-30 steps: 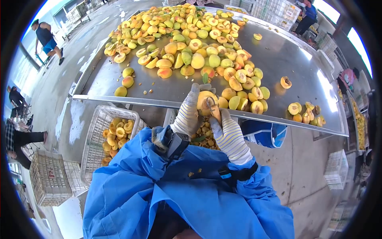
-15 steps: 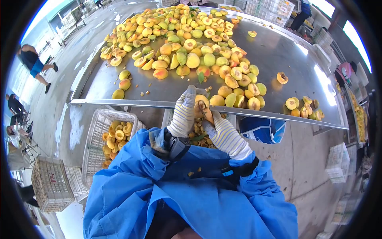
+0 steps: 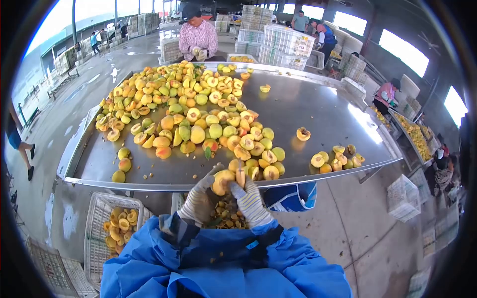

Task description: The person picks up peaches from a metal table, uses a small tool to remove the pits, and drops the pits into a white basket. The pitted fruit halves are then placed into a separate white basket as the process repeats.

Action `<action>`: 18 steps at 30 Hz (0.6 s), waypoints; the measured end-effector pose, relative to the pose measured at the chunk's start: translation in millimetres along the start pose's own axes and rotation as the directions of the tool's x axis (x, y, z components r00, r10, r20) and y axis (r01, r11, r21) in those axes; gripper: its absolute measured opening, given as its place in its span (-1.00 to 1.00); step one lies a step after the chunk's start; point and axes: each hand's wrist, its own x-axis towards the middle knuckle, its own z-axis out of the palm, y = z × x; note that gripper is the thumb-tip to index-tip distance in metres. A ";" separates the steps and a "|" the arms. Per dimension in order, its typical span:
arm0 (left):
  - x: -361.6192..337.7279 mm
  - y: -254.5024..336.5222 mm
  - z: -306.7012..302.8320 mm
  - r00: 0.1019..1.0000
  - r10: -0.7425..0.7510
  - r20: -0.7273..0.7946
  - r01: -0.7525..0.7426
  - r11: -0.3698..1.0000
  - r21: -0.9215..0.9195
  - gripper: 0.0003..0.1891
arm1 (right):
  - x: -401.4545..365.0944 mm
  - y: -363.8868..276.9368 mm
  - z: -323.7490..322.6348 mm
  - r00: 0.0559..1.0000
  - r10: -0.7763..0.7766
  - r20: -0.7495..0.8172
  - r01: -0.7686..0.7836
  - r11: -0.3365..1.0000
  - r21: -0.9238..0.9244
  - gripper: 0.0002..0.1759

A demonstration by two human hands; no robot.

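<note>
My left hand (image 3: 199, 199), in a striped glove, is closed on a yellow peach half (image 3: 222, 183) at the table's front edge. My right hand (image 3: 252, 202), gloved alike, touches the fruit from the right, its fingers closed round an orange-brown piece (image 3: 241, 176) held upright; whether that is fruit or a tool handle is unclear. Many halved peaches (image 3: 197, 134) are heaped on the metal table (image 3: 293, 111) beyond both hands. Beneath them a container (image 3: 226, 214) holds small, dark pieces, partly hidden by my gloves.
A white basket (image 3: 94, 226) of peach halves stands at the lower left. A blue and white bag (image 3: 292, 197) is under the table edge. Across the table a person (image 3: 198, 37) works with gloved hands. Stacked crates (image 3: 285, 44) stand behind; another crate (image 3: 403, 198) is right.
The view has tilted up and shifted, bringing the person across the table into sight. My hands still hold the fruit together, with the peach half turned so its rounded side shows.
</note>
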 end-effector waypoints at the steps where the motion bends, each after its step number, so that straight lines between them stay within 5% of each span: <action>1: -2.1 10.3 -0.4 0.983 -0.120 0.136 0.124 0.992 -0.026 -0.27 | 7.2 -1.6 -17.3 1.000 0.023 -0.013 -0.026 0.863 -0.505 -0.58; 3: -5.2 12.8 8.4 0.996 -0.055 0.073 0.043 0.987 0.155 -0.40 | 9.1 -14.7 -15.9 0.960 -0.264 0.090 0.271 0.812 -0.517 -0.54; 5: -2.5 7.9 -4.0 0.996 -0.076 -0.048 0.080 0.995 0.068 -0.50 | 5.3 -12.9 -17.2 0.978 -0.198 0.069 0.204 0.821 -0.534 -0.49; 6: 3.2 0.7 -13.8 0.980 -0.131 -0.150 0.104 0.978 -0.179 -0.53 | 4.6 -7.6 -19.7 0.981 -0.179 0.076 0.191 0.816 -0.545 -0.44; 7: 3.8 -0.5 -16.6 0.982 -0.062 -0.178 0.040 0.991 -0.126 -0.55 | 10.5 -9.5 -24.8 0.818 -0.480 0.315 0.548 0.487 -0.681 -0.47; 10: 0.8 5.1 -10.4 0.970 0.023 -0.241 -0.060 0.987 -0.150 -0.59 | -10.1 -27.3 -9.7 0.949 -0.196 0.248 0.303 0.786 -0.539 -0.61; 12: 1.5 8.1 -9.1 0.966 0.040 -0.255 -0.080 0.986 -0.148 -0.58 | -14.2 -34.0 -6.3 0.956 -0.040 0.289 0.225 0.734 -0.641 -0.64; 18: 3.4 8.5 -9.7 0.977 0.070 -0.203 -0.107 0.979 -0.176 -0.61 | -17.7 -35.1 -1.5 0.931 -0.103 0.350 0.345 0.556 -0.756 -0.67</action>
